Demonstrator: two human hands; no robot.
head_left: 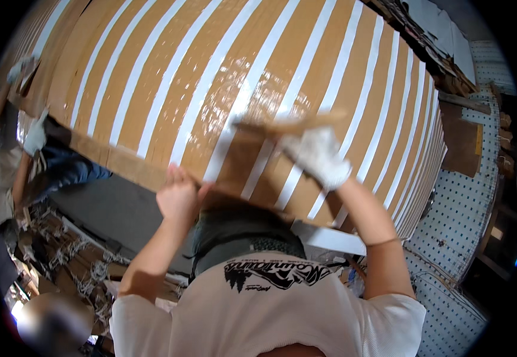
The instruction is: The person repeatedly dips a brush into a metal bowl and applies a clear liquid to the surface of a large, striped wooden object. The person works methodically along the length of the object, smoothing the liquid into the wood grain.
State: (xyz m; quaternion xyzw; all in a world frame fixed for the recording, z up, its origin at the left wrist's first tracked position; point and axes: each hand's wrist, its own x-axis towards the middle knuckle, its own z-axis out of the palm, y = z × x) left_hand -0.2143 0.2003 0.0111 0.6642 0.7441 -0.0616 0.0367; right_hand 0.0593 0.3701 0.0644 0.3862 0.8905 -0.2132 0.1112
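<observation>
A large stack of brown sheets (169, 113) with parallel white stripes spreads across the view, fanned like overlapping cardboard. A glossy wet patch (223, 101) shines on its middle. My right hand (321, 157), in a white glove, is closed around a flat brush (294, 124) with a wooden handle, smeared by motion. The brush is over the striped surface, its dark end toward the left. My bare left hand (179, 193) rests at the near edge of the stack, thumb held apart from the fingers, nothing visible in it.
At the left, a co-worker's gloved hand (35, 135) is by the stack's edge; the other gloved hand (22, 68) is farther up. Tangled cords and scraps (80, 262) lie at lower left. Perforated pale panels (449, 208) and a brown board (462, 140) lie at right.
</observation>
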